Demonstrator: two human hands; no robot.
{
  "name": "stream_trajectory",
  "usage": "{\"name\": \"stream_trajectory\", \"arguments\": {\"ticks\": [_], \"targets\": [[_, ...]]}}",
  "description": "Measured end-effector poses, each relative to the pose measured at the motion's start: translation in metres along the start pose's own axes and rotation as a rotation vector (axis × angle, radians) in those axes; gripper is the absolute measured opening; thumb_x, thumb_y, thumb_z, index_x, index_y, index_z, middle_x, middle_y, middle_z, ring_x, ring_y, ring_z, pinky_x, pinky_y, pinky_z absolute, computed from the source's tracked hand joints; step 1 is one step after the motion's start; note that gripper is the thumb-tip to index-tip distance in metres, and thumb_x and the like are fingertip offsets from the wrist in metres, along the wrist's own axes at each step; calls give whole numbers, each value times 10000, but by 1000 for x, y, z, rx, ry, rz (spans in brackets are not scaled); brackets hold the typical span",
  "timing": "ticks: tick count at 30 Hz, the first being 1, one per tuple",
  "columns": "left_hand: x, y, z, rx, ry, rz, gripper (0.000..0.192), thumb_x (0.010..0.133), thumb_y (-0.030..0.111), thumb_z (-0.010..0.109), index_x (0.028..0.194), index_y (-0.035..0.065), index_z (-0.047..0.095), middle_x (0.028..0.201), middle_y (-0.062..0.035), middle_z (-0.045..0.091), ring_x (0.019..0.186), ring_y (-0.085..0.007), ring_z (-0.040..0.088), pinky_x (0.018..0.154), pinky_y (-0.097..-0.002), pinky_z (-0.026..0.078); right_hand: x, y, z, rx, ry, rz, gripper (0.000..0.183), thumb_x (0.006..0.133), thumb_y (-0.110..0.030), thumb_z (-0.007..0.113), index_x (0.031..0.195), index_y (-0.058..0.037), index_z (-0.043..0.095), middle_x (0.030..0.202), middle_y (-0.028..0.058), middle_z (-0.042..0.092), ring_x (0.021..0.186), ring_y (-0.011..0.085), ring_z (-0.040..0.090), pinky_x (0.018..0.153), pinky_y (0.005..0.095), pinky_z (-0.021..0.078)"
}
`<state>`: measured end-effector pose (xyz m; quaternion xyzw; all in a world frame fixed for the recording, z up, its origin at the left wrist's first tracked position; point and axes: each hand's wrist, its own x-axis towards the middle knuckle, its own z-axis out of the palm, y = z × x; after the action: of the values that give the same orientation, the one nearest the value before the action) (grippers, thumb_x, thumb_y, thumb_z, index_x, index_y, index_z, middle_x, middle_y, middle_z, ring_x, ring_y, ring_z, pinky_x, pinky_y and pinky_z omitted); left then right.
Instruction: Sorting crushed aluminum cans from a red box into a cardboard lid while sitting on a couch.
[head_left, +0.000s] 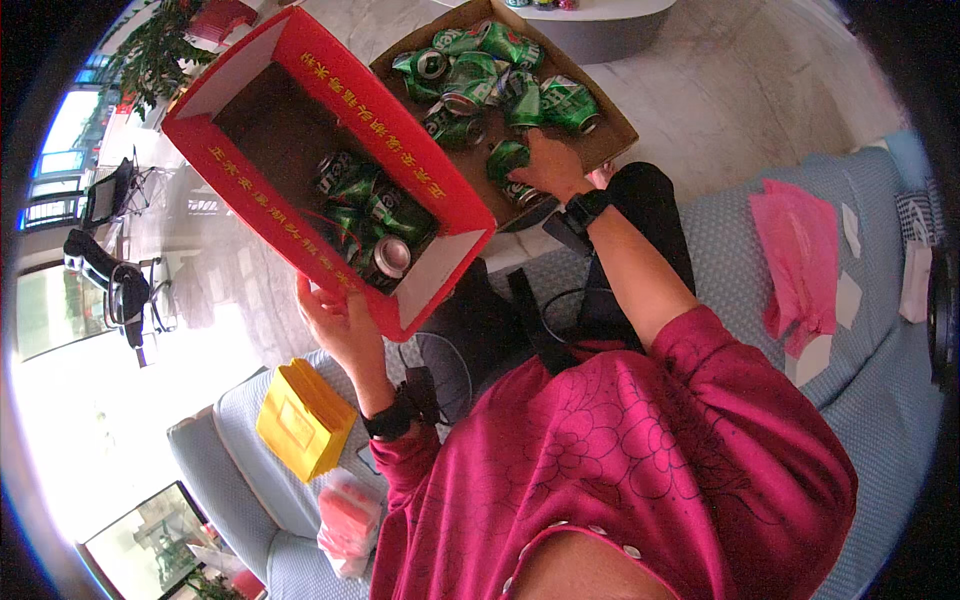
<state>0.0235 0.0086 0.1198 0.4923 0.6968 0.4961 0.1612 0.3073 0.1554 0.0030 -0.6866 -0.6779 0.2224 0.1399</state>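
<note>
My left hand (341, 319) grips the near lower wall of a red cardboard box (360, 90), which is tilted and has yellow writing on its walls. Several crushed green drink cans (401, 206) lie at the box's lower end. To the right, my right hand (551, 165) is on a green can (508, 159) at the near edge of a shallow brown cardboard tray (611, 120). Its thumb and fingers touch the can; part of the can is hidden. Several more crushed green cans (471, 79) fill the tray's far part.
A yellow paper bag (300, 424) and a pink plastic-wrapped pack (349, 517) lie on the blue sofa (247, 450) at left. A pink plastic bag (799, 255) lies on the sofa at right. A white rounded table (600, 9) stands beyond the tray.
</note>
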Motion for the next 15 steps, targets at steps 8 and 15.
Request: {"name": "stream_trajectory", "arguments": {"ticks": [8, 15], "targets": [[1, -1, -3, -35, 9, 63, 609, 744, -19, 558, 1327, 36, 389, 917, -56, 513, 762, -135, 540, 642, -256, 459, 5, -5, -33, 383, 306, -87, 508, 789, -401, 668, 1058, 24, 594, 967, 213, 638, 887, 351, 625, 769, 415, 491], [0, 8, 0, 37, -4, 0, 647, 742, -34, 563, 1348, 69, 359, 955, -67, 553, 818, -174, 590, 693, -306, 508, -6, -112, -88, 657, 314, -353, 431, 809, -373, 641, 983, 18, 592, 822, 213, 644, 761, 314, 653, 683, 409, 516]]}}
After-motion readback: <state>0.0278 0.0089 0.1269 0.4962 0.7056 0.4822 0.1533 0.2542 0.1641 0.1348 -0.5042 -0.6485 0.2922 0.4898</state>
